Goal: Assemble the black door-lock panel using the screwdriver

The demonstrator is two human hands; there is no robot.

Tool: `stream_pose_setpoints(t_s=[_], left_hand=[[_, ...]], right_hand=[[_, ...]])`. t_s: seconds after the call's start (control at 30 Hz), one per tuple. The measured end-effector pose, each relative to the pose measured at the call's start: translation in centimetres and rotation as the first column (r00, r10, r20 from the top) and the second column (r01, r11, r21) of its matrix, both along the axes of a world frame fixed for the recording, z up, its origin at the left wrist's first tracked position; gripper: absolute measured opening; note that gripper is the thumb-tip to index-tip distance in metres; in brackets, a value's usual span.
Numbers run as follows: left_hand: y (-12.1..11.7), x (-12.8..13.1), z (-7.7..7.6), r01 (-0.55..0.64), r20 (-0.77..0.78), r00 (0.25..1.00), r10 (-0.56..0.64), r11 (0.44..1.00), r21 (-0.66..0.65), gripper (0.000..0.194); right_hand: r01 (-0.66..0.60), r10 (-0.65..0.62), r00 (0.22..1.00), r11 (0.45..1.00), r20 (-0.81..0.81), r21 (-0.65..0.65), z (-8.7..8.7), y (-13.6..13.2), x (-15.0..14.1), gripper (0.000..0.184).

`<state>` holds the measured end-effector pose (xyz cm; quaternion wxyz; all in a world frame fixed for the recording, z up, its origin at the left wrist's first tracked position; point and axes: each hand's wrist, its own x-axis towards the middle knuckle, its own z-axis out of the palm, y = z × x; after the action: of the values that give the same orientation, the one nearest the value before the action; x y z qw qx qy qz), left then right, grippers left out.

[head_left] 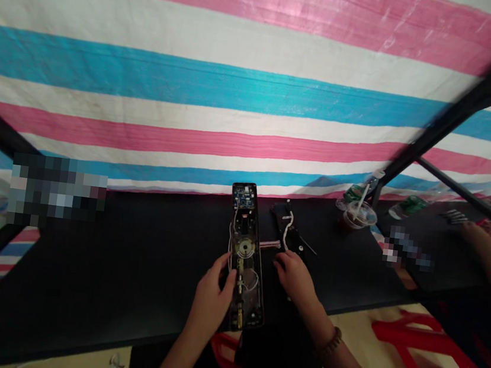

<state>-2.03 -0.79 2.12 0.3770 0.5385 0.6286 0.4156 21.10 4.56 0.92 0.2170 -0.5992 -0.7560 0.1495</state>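
Observation:
A long black door-lock housing [256,275] lies open side up near the front edge of the table, its far end pointing away from me. It shows a blue circuit board [244,197], a round metal part and a brass-coloured rod [240,317]. My left hand [214,290] grips its left edge, thumb over the rim. To its right is a second black lock part [281,217], with a white cable [287,231] running down to the fingers of my right hand [295,273], which are curled closed around it. A pinkish ribbon of wires [270,244] reaches from the housing toward that cable.
A plastic cup with a straw [359,215] and a bottle [354,192] stand at the back right. A thin dark rod [309,247] lies beside the second part. Another person's hand [478,236] is at the neighbouring table. A red stool [426,349] stands below right.

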Motion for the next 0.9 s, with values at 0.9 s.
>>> stream_pose_setpoints(t_s=[0.9], left_hand=[[3.5,-2.3,2.5,0.016,-0.271,0.960,0.072,0.950,0.311,0.025]], right_hand=[[0.057,0.085,0.921,0.936,-0.380,0.347,0.2,-0.6,-7.1,0.045]])
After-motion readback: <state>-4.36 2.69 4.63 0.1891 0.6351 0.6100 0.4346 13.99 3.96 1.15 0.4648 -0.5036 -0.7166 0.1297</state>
